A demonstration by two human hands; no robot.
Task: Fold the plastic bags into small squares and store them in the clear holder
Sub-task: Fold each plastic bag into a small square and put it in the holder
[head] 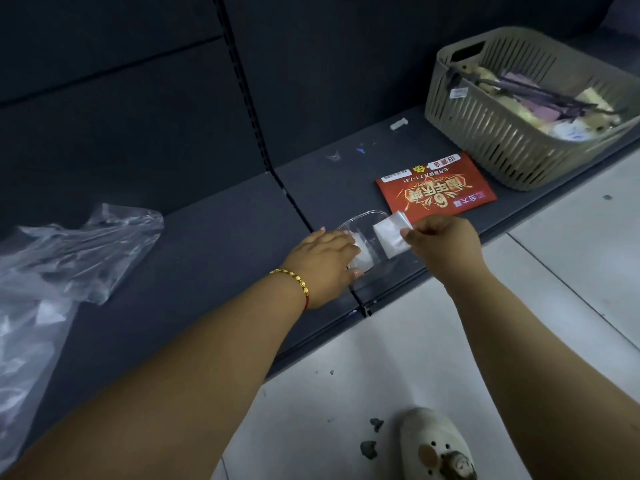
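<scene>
Head view, centre of frame: the right hand pinches a small folded square of clear plastic bag over the clear plastic holder, which the left hand steadies, fingers curled. The square looks light, limp and slippery; grip its folded edge. A red flyer reads "6" and "7.1-7.31".

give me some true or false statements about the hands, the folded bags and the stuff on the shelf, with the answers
1. The right hand pinches a folded bag square over the clear holder. True.
2. The left hand rests in the basket. False: it steadies the clear holder, far from the basket.
3. The red flyer lies between holder and basket. True.
4. The unfolded plastic bags lie right of the basket. False: they lie at far left on the shelf.
</scene>
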